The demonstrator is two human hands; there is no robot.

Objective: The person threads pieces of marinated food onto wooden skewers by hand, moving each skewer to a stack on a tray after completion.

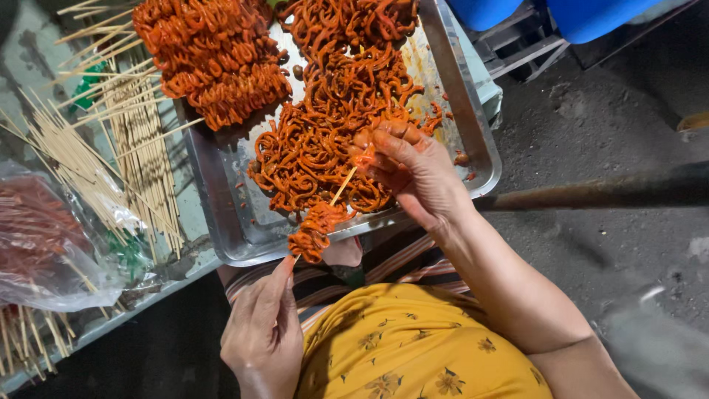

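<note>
My left hand (262, 325) pinches the near end of a thin bamboo skewer (342, 185) that slants up to the right. A bunch of orange-red marinated meat strips (316, 229) is threaded on its lower part. My right hand (406, 166) holds a single strip at the skewer's bare upper tip, fingers closed around it. Both hands work over the near rim of a metal tray (221, 185) that holds a loose heap of marinated strips (332, 125) and a stack of filled skewers (210, 55) at its far left.
Loose bamboo skewers (140, 155) lie spread on the table left of the tray. A clear plastic bag (44, 244) with red contents sits at the left edge. Blue containers (591, 15) stand at the top right on dark ground. My lap is in yellow flowered cloth (413, 347).
</note>
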